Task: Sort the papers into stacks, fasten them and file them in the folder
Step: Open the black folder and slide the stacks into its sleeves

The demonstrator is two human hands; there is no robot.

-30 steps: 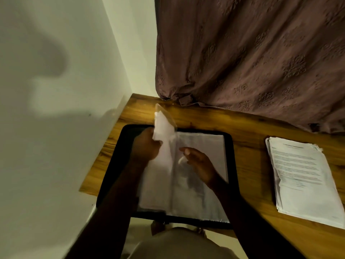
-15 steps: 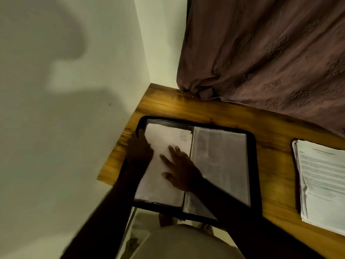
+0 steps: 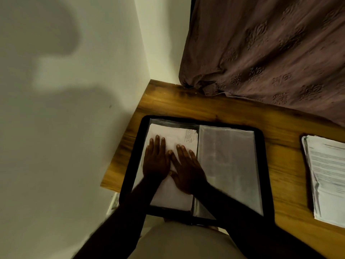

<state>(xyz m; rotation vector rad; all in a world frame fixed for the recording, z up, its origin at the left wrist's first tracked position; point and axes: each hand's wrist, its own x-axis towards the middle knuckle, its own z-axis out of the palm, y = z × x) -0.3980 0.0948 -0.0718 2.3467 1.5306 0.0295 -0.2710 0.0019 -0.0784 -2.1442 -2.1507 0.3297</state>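
Head: left hand (image 3: 155, 161), right hand (image 3: 186, 171) press one folder (image 3: 130, 174) — one stack (image 3: 328, 174) apart.

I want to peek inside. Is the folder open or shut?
Open. The folder lies flat on the desk, both sleeve pages showing, left hand and right hand flat on its paper.

**Bare hands and a pale beige garment**

The left hand (image 3: 155, 161) and right hand (image 3: 188, 171) are bare, with short, rounded fingernails (image 3: 163, 139) that catch the dim light. Both forearms (image 3: 134, 202) are slim, uncovered and in deep shadow down to the frame's lower edge. Between them shows a plain pale beige garment (image 3: 179, 242), smooth and unpatterned; which piece of clothing it is cannot be told.
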